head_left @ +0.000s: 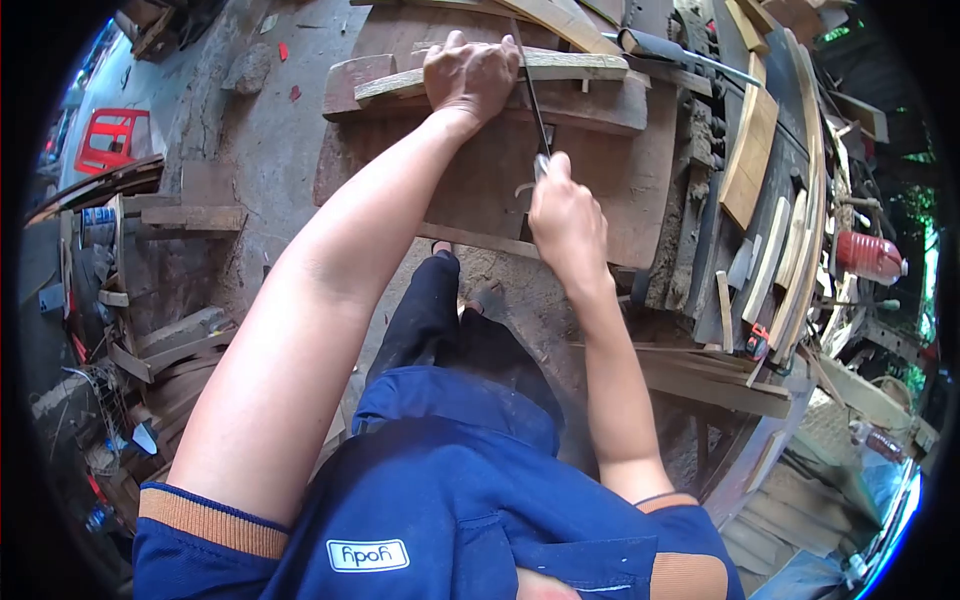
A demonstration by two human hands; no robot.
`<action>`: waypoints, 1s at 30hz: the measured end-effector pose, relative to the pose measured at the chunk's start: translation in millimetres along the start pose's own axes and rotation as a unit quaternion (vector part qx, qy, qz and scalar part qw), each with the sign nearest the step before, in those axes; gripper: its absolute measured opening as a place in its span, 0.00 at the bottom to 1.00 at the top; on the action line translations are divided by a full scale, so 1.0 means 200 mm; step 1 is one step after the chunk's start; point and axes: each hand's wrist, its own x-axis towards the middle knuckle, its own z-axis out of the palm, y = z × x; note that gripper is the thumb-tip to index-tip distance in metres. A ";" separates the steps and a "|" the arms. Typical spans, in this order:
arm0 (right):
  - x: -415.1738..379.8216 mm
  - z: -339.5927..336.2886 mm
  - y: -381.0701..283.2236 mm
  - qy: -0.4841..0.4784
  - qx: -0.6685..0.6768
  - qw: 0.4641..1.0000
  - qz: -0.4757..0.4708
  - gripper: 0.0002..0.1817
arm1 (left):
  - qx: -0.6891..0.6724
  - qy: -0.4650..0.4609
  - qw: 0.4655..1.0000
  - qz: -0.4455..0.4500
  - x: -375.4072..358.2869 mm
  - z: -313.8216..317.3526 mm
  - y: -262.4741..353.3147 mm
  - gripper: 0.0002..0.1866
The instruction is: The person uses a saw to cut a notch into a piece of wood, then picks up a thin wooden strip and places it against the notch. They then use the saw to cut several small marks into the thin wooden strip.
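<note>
And here we are, eyes at twelve o'clock, where a pale wooden strip [585, 66] lies across a thick timber [605, 105] on a low brown bench [625, 215]. Our left hand [468, 78] sits on top of that strip, fingers folded down over it in a clasp, thumb just beside the blade; the fingertips themselves are hidden from us. Now swing to half past one — our right hand [570, 220] has its fingers wrapped tight round the handle of a saw [538, 112], thumb laid along the top. The narrow dark blade points up toward twelve and crosses the strip on the three o'clock side of our left hand; whether its teeth are sunk in the wood, we can't tell. Out at two o'clock we have long boards [748, 160] stacked close by the bench, and just past three a small red-and-black tape measure [757, 340] among the offcuts. Farther out, a shade before three, there's a red container [868, 256] lying on its side. Over near ten we spot a red frame [104, 158] on the floor, and down at six — our own navy shirt [430, 470]
</note>
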 end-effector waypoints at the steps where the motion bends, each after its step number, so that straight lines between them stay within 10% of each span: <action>1: -0.03 -0.01 -0.01 -0.022 -0.005 1.000 0.012 0.11 | -0.004 0.004 1.000 0.004 0.00 0.00 0.00 0.30; 30: 0.32 0.01 -0.08 0.011 -0.009 1.000 0.008 0.12 | 0.002 -0.017 1.000 0.007 0.00 -0.01 0.01 0.29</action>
